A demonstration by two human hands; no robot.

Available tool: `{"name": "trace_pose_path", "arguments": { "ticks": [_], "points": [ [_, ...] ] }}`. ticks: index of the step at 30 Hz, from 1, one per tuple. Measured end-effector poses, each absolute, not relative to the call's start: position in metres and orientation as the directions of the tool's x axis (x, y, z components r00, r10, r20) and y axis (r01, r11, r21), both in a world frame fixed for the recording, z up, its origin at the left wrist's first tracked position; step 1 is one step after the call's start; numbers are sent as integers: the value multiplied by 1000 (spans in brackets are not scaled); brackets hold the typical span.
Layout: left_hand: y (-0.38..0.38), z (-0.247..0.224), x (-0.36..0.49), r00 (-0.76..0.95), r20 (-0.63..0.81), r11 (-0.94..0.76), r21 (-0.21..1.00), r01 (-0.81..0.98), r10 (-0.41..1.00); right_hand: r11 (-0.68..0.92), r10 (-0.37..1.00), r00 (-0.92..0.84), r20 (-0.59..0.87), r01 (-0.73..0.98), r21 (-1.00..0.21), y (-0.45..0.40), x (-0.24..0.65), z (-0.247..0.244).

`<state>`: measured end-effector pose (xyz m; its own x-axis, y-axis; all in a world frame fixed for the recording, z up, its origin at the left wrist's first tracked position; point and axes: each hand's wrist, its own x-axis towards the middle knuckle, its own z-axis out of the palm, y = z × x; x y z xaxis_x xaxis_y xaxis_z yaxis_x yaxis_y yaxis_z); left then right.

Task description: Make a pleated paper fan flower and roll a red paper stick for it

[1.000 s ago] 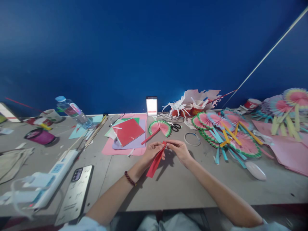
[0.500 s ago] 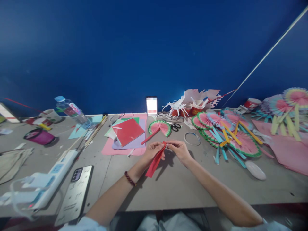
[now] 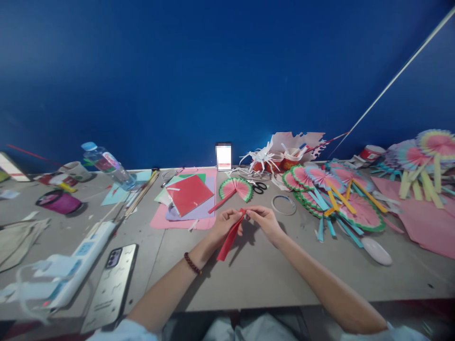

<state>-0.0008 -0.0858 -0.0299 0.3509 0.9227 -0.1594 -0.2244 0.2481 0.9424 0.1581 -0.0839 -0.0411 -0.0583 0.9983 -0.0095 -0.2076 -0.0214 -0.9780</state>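
Observation:
A folded strip of red paper [image 3: 229, 241] hangs from my two hands above the grey table, its wider end pointing down and to the left. My left hand [image 3: 227, 223] is closed on its upper part, with a beaded bracelet on that wrist. The fingertips of my right hand [image 3: 263, 219] pinch the top end of the same paper, close beside the left fingers. Just beyond my hands lies a pleated pink and green paper fan [image 3: 236, 188] with a red strip, and black-handled scissors [image 3: 260, 188] are to its right.
Coloured sheets [image 3: 190, 194] lie left of the fan. A tape ring [image 3: 283, 204], pleated paper fans [image 3: 359, 208] and a white oval object [image 3: 377, 251] are at the right. On the left are a phone [image 3: 112, 284], a power strip [image 3: 83, 265] and a bottle [image 3: 108, 163].
The lower end of the red paper has shifted very slightly to the right. Both hands keep nearly the same place and grip.

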Motion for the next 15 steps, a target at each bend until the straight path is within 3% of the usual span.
{"name": "trace_pose_path", "arguments": {
  "ticks": [4,8,15],
  "points": [
    [-86,-31,-1,340,-167,241,952,-190,926,-69,994,-102,-47,-217,-974,-86,158,-35],
    [-88,-34,1,327,-183,238,961,-139,927,-85,987,-145,-70,-104,-991,-87,161,-38],
    [-87,-34,3,337,-235,296,945,-141,912,-16,999,-40,-15,-25,-1000,-85,162,-40]
  ]
}}
